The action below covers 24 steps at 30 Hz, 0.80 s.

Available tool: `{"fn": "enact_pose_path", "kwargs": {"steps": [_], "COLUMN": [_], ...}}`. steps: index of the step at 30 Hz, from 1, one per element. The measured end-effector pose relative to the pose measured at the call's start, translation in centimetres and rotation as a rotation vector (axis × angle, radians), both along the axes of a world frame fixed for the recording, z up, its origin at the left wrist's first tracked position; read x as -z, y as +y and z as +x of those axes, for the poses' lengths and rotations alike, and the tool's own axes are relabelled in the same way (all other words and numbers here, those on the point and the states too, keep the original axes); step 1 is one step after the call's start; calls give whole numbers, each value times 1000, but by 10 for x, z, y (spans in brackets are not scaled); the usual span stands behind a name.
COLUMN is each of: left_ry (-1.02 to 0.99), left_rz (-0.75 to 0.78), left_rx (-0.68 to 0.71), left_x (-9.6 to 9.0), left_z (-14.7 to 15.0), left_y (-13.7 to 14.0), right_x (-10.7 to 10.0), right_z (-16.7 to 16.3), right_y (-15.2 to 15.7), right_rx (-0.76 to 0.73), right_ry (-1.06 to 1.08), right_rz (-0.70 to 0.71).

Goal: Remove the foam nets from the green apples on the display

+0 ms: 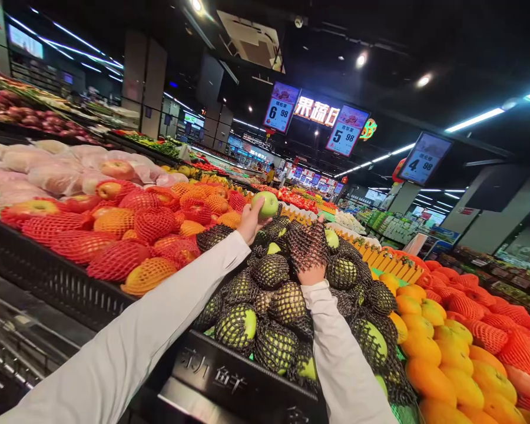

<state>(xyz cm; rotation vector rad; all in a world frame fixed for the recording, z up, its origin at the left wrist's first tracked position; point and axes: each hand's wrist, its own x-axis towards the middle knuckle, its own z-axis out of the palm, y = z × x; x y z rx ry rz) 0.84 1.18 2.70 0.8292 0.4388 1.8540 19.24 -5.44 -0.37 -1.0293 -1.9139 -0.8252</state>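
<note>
My left hand [249,221] is closed round a bare green apple [267,204], raised above the far part of the green apple pile. My right hand [311,274] is over the same pile, with a black foam net sleeve [308,244] stretched over its fingers. The mesh hides much of those fingers, which hold the net from inside. Below and around both hands lie several green apples [272,347] in black foam nets, heaped in a black display bin [247,383].
Apples [141,219] in red and orange nets are heaped at left. Bare oranges [433,377] and red-netted fruit [490,327] lie at right. A black crate wall [57,274] edges the left display, beside a metal cart [9,365]. Price signs [347,129] hang overhead.
</note>
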Motion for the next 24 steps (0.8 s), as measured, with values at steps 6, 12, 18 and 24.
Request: {"fn": "enact_pose_path", "kwargs": {"steps": [6, 12, 18, 24], "left_ry": [183, 557, 830, 894], "left_rz": [161, 324, 476, 481], "left_rx": [93, 226, 307, 109], "left_x": [1, 5, 3, 4], "left_z": [29, 37, 30, 28], "left_y": [-32, -51, -54, -50], "right_x": [5, 9, 15, 9], "right_z": [-1, 2, 6, 1], "right_y": [3, 7, 11, 6], "right_rx": [-16, 29, 33, -25], "right_ry": [-82, -7, 6, 38], "right_rz": [67, 103, 88, 102]}}
